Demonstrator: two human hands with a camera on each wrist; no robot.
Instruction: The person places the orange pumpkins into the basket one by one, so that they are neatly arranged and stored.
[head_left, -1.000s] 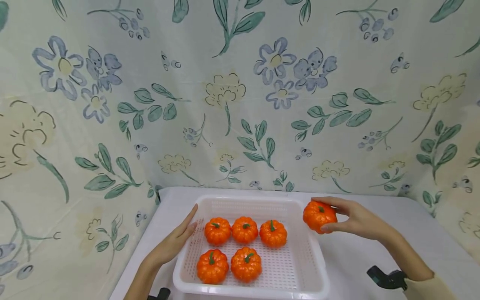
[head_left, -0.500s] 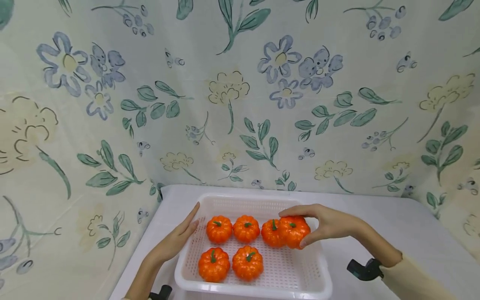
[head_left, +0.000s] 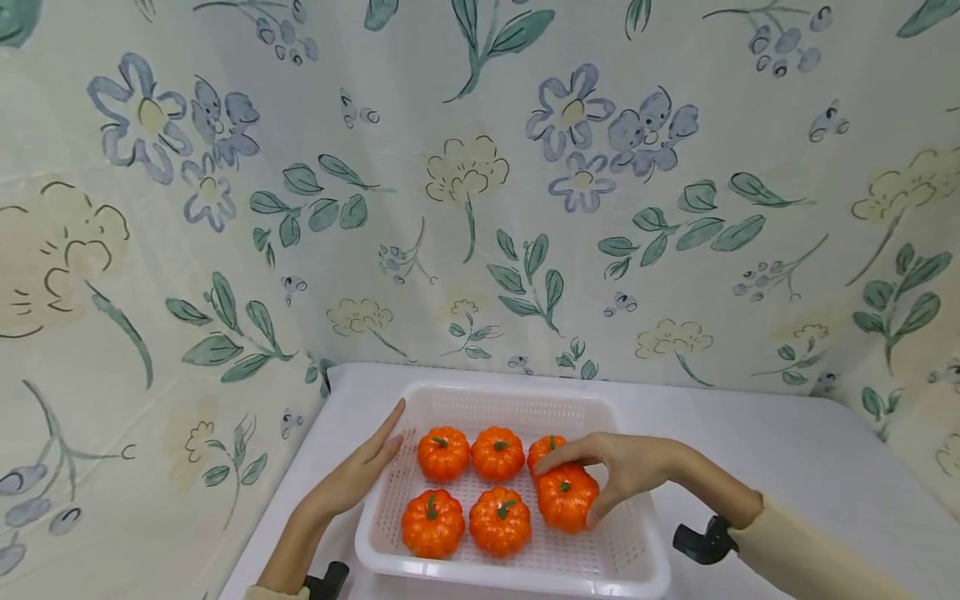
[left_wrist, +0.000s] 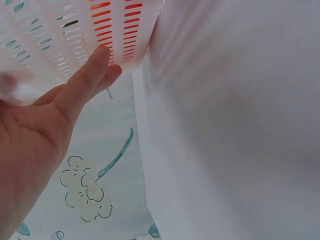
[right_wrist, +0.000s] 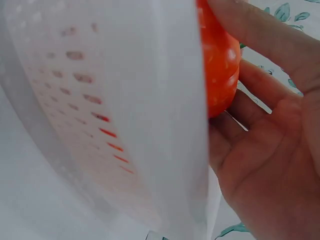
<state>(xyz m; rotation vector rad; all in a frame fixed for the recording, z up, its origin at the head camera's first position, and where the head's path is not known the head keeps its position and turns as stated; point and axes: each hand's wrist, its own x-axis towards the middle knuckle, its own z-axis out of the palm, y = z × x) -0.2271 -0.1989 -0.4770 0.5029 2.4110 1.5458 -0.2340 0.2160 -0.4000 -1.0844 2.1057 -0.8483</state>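
My right hand (head_left: 618,467) grips a small orange pumpkin (head_left: 566,498) with a green stem, thumb at its near side and fingers over its far side. It is within the right part of a white perforated plastic basket (head_left: 450,568). In the right wrist view the held pumpkin (right_wrist: 220,65) shows past the basket's rim, between thumb and fingers. Several like pumpkins sit in the basket, in a back row (head_left: 497,454) and a front row (head_left: 500,522); the back right one is partly hidden by my right hand. My left hand (head_left: 356,475) rests against the basket's left wall (left_wrist: 120,30), fingers straight.
The basket stands on a table with a white cloth (head_left: 750,442). A floral curtain (head_left: 480,208) hangs behind it and along the left side. Black wrist-camera mounts (head_left: 705,542) sit on both wrists.
My right hand has carried the pumpkin from beyond the basket's right rim leftward and toward me, into the front right part of the basket. The left hand has stayed at the left wall.
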